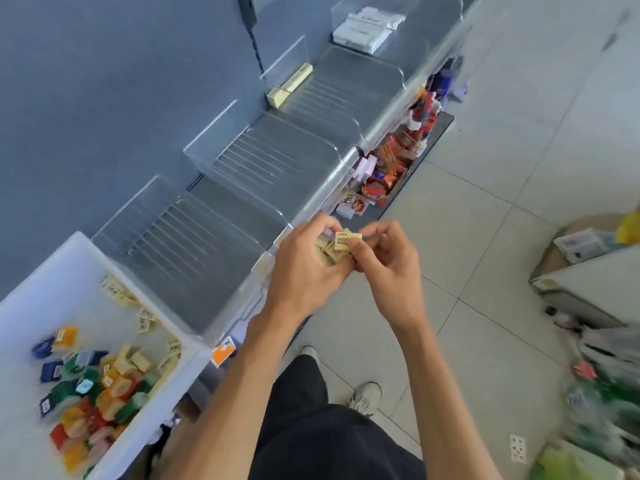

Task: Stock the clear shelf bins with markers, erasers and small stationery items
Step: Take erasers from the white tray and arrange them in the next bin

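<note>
At frame centre, my left hand (304,268) is clutching cream erasers (330,254), right hand (391,271) fingers (381,230) pinching the top eraser (348,241); I am advising squaring them before binning.

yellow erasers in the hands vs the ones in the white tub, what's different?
Held erasers are bunched, gripped by the left hand and pinched by the right hand; tub erasers lie loose and scattered. Held erasers are by themselves; tub erasers share the white tub with colourful items. Both are small pale-yellow blocks with printed labels.
</note>
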